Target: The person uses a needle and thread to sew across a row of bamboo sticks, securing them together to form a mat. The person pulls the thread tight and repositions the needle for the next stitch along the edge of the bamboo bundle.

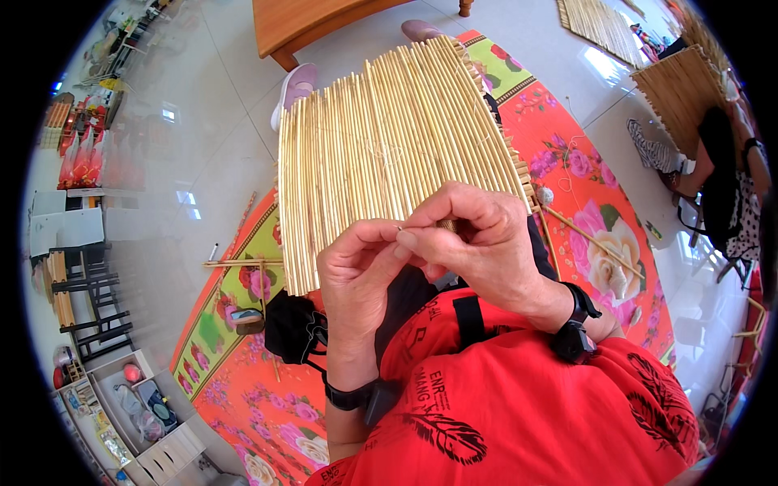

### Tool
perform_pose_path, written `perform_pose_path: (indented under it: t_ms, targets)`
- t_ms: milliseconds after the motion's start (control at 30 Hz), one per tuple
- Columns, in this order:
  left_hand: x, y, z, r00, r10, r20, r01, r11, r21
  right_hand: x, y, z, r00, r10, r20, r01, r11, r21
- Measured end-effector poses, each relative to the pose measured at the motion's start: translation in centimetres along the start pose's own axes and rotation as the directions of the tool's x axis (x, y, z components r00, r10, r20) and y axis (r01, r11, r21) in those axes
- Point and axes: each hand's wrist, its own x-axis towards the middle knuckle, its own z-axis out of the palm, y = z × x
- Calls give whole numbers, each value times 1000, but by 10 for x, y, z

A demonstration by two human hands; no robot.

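Across my lap lies a mat of straight, straw-coloured reed stalks (356, 162) set side by side, with uneven ends. Fine loose thread (382, 151) curls on top of it near the middle. Just over its near edge, my left hand (361, 271) and my right hand (482, 239) meet fingertip to fingertip. Both are closed in a pinch. A tiny dark tip shows between the fingers, too small to name. Right of the mat, a small ball of pale string (544, 196) rests on the red floral floor cloth (579, 130).
A wooden table (316, 24) stands ahead on the tiled floor. Thin sticks (596, 243) lie right of me, and a black bag (296, 328) is at my left. Far right, another person (721, 170) sits beside a reed mat (679, 97). An open drawer unit (154, 405) is lower left.
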Motion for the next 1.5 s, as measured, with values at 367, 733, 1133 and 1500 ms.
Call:
perform_pose_path:
  t_ms: [367, 733, 1133, 1500]
  targets:
    - [7, 4, -11, 994, 108, 23, -108, 994, 1, 8, 6, -9, 956, 233, 180, -276, 923, 269]
    - [10, 6, -17, 955, 278, 105, -296, 864, 406, 13, 11, -11, 784, 442, 435, -571, 789, 227]
    - [23, -34, -93, 939, -80, -335, 93, 995, 23, 12, 8, -35, 798, 211, 565, -507, 743, 437]
    - [-6, -52, -128, 971, -190, -144, 238, 799, 552, 22, 21, -57, 904, -367, 218, 244, 863, 443]
